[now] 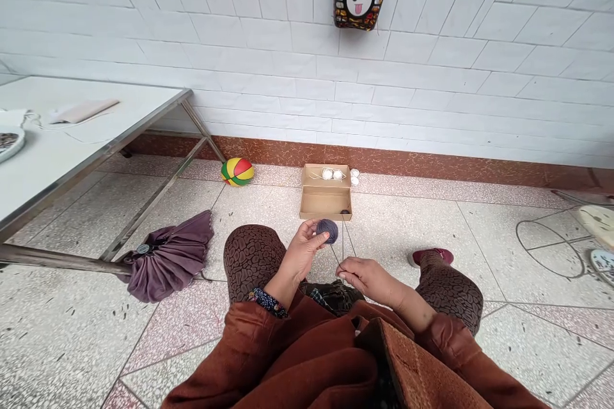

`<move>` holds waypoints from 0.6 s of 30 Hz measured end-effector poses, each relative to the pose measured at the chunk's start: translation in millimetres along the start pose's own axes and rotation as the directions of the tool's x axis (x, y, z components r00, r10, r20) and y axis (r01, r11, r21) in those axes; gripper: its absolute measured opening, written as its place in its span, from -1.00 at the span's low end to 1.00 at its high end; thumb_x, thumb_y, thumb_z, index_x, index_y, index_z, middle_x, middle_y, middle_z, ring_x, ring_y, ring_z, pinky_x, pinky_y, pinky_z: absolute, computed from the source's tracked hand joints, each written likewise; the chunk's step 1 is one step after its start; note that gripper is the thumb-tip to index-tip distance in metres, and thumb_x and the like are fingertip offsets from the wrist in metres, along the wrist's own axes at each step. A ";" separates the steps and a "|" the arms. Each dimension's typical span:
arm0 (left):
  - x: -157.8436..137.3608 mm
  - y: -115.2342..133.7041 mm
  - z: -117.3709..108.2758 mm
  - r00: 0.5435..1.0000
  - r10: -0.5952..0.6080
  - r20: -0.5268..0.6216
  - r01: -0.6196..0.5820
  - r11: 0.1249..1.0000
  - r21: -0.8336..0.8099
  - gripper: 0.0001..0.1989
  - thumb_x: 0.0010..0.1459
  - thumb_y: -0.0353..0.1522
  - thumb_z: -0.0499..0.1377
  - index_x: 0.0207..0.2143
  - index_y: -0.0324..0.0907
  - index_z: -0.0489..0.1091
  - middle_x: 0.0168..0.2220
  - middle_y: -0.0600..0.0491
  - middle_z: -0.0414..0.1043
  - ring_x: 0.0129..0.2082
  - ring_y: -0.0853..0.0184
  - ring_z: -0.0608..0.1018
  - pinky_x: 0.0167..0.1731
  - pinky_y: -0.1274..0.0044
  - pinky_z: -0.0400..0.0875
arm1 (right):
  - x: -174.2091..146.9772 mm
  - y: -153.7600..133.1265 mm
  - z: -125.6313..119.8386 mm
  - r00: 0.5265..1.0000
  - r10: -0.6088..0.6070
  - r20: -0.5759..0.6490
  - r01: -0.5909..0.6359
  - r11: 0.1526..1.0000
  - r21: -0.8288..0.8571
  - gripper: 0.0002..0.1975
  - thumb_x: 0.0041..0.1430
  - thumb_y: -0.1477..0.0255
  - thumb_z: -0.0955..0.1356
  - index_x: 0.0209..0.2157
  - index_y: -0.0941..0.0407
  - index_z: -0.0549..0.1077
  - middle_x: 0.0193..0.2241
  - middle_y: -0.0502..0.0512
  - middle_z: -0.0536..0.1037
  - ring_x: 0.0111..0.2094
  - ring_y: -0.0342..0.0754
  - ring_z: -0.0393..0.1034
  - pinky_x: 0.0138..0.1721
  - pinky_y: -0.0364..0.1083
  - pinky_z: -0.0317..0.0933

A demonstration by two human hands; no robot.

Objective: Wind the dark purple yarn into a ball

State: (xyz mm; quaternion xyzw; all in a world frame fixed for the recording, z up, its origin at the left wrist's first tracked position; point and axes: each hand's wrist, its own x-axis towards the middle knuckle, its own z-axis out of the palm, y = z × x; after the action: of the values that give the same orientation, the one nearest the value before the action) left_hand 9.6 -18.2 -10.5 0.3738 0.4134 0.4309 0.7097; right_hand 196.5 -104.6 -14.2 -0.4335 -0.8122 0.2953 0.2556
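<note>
A dark purple-grey ball of yarn (327, 231) is gripped between the thumb and fingers of my left hand (307, 248). To its right and a little lower, my right hand (367, 276) pinches a dark strand of yarn (338, 257) that leads up to the ball. More dark thread runs from my right hand to the open cardboard box (326, 212) on the floor ahead. Inside that box, at its near right corner, lies a small dark ball (345, 211). White yarn balls (332, 174) rest on the box's raised lid part, with others beside it.
A striped ball (237, 172) sits by the leg of a metal-framed table (158, 118) on the left. Below the table edge lies a folded purple umbrella (167, 255). A black basket (361, 0) hangs on the tiled wall. At the far right stands a wire frame stool (551, 249).
</note>
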 end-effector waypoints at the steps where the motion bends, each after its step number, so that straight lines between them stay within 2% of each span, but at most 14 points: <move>1: -0.6 -1.9 1.7 0.999 0.031 0.012 -0.032 0.999 0.043 -0.46 -0.11 -0.32 0.42 -0.05 -0.12 0.35 -0.12 0.03 0.45 -0.18 0.36 0.49 -0.19 0.54 0.34 | 3.3 -8.5 -10.7 0.999 -0.045 -0.022 0.045 0.999 -0.012 -0.63 0.47 0.24 0.13 -0.23 0.10 0.46 -0.34 0.11 0.53 -0.30 -0.07 0.44 -0.23 -0.12 0.31; 4: -5.2 -3.3 8.6 0.990 0.087 0.110 -0.106 0.979 0.172 -0.39 -0.14 -0.37 0.41 0.00 -0.14 0.30 -0.18 0.03 0.46 -0.19 0.32 0.49 -0.14 0.48 0.34 | 19.0 -20.2 -45.7 0.984 -0.093 -0.153 0.085 0.995 -0.056 -0.66 0.46 0.23 0.18 -0.23 0.09 0.47 -0.36 0.11 0.53 -0.32 -0.07 0.43 -0.24 -0.12 0.31; 6: -10.4 -0.1 12.3 0.975 0.073 0.212 -0.117 0.973 0.200 -0.36 -0.12 -0.38 0.39 0.04 -0.12 0.25 -0.19 0.04 0.46 -0.21 0.32 0.50 -0.15 0.47 0.34 | 31.2 -13.7 -63.1 0.961 -0.084 -0.264 0.064 0.994 -0.084 -0.67 0.45 0.24 0.19 -0.26 0.09 0.47 -0.36 0.12 0.53 -0.30 -0.05 0.43 -0.23 -0.10 0.30; 8: -16.1 5.1 14.3 0.947 0.051 0.318 -0.118 0.974 0.193 -0.35 -0.07 -0.39 0.36 0.09 -0.11 0.23 -0.20 0.05 0.47 -0.23 0.33 0.49 -0.15 0.48 0.33 | 41.7 0.7 -68.6 0.931 -0.044 -0.362 0.018 0.997 -0.075 -0.68 0.43 0.23 0.21 -0.30 0.09 0.47 -0.38 0.11 0.52 -0.31 -0.04 0.42 -0.24 -0.10 0.29; 10: -20.7 10.1 14.7 0.916 0.035 0.401 -0.110 0.980 0.167 -0.35 -0.04 -0.37 0.35 0.12 -0.09 0.23 -0.22 0.06 0.47 -0.24 0.33 0.49 -0.16 0.48 0.32 | 48.4 16.7 -59.8 0.909 0.016 -0.416 -0.027 0.999 -0.020 -0.69 0.41 0.22 0.23 -0.32 0.09 0.46 -0.40 0.09 0.51 -0.34 -0.05 0.40 -0.25 -0.10 0.28; 12: -22.6 13.6 13.9 0.904 0.034 0.426 -0.083 0.992 0.097 -0.36 -0.02 -0.35 0.35 0.13 -0.09 0.24 -0.22 0.04 0.48 -0.24 0.32 0.49 -0.18 0.48 0.31 | 49.9 29.2 -39.3 0.901 0.090 -0.425 -0.067 0.995 0.068 -0.68 0.40 0.21 0.22 -0.34 0.09 0.45 -0.42 0.08 0.50 -0.36 -0.05 0.39 -0.26 -0.10 0.27; 15: -19.4 15.9 11.2 0.935 0.047 0.353 -0.032 0.998 -0.047 -0.45 -0.04 -0.33 0.38 0.03 -0.14 0.36 -0.21 0.01 0.49 -0.23 0.32 0.49 -0.18 0.50 0.30 | 42.0 37.7 -0.6 0.907 0.204 -0.369 -0.144 0.973 0.182 -0.63 0.42 0.19 0.17 -0.33 0.10 0.43 -0.43 0.06 0.48 -0.38 -0.07 0.37 -0.30 -0.12 0.26; 18: -11.7 16.1 6.9 0.972 0.020 0.233 0.012 0.991 -0.132 -0.61 -0.08 -0.36 0.40 -0.16 -0.21 0.45 -0.23 0.02 0.48 -0.23 0.35 0.48 -0.16 0.52 0.30 | 26.4 35.7 27.8 0.941 0.235 -0.243 -0.191 0.963 0.191 -0.61 0.43 0.18 0.15 -0.33 0.10 0.43 -0.48 0.02 0.43 -0.43 -0.09 0.33 -0.34 -0.13 0.24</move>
State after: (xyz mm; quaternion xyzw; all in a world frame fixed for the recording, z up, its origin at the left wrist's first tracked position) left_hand 7.6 -24.5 9.5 0.3750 0.2966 0.4117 0.7758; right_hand 184.6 -73.2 -54.4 -0.5319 -0.6919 0.3271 0.3625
